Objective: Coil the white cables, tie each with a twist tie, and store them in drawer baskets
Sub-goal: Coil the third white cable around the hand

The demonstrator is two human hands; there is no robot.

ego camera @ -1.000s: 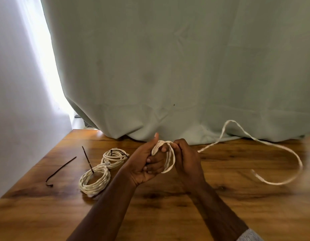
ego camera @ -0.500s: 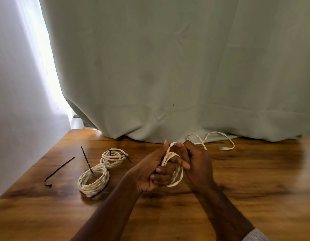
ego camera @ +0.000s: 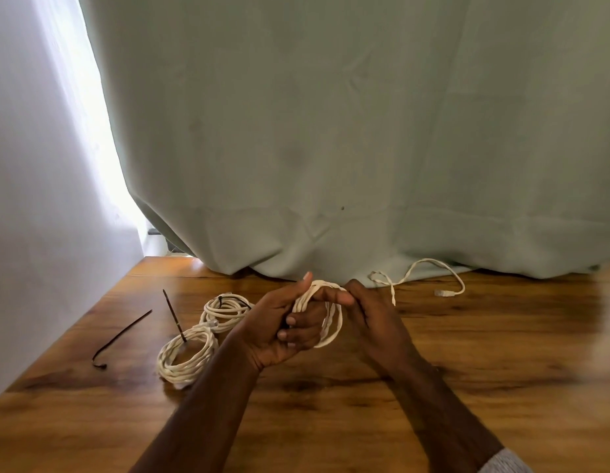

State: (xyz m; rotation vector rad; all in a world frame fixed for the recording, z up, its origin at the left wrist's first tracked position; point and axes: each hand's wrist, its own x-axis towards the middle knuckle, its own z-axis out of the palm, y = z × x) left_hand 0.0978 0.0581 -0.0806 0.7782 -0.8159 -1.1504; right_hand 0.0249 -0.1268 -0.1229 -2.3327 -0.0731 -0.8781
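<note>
My left hand (ego camera: 283,327) has a small coil of white cable (ego camera: 331,317) wound round its curled fingers, thumb up. My right hand (ego camera: 372,315) is against the coil's right side and grips the cable strand. The loose tail (ego camera: 423,268) runs from behind my right hand along the curtain hem and ends in a white plug (ego camera: 445,293) on the table. Two finished white coils lie left of my hands: the near coil (ego camera: 185,356) has a dark twist tie (ego camera: 174,315) standing up from it; the far coil (ego camera: 225,310) is tied.
A loose dark twist tie (ego camera: 121,337) lies on the wooden table (ego camera: 501,370) near its left edge. A pale green curtain (ego camera: 331,131) hangs behind the table, its hem on the far edge. A white wall (ego camera: 30,199) stands to the left.
The long loose tail that looped out to the right has been drawn in and is much shorter. The coil on my left hand has gained turns. Both hands have shifted slightly right.
</note>
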